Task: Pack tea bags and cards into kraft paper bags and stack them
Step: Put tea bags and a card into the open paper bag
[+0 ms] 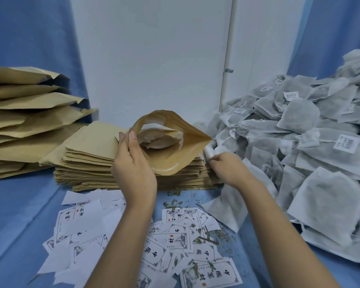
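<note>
Since the left hand (133,169) has its thumb hooked over the rim of the kraft paper bag (175,156) and its fingers wrapped round the side, the mouth is bowed wide open and tipped back toward the person. My guess is that's so the other hand can drop stuff in without fumbling. The bag is held up just above the flat empty bags (87,163), which are stacked mid-counter toward the back.

Inside the open bag there's at least one pale packed tea bag (158,140) sitting low. There's also a whitish patch on the inner back wall, and I can't tell whether it's a card or a window.

The right hand (227,167) is down at the near left edge of the heap of tea bags (299,132), fingers pinched on a white corner (211,151) of one. The heap runs along the counter's right side, right where that hand can get at it.

The cards (154,246) are scattered loose by the front edge, with tea crumbs (206,240) on and among them. The filled bags (19,121) are stacked puffy at the far left edge of the counter (19,215).

I'd say this bag's mid-fill, not ready to stack.
</note>
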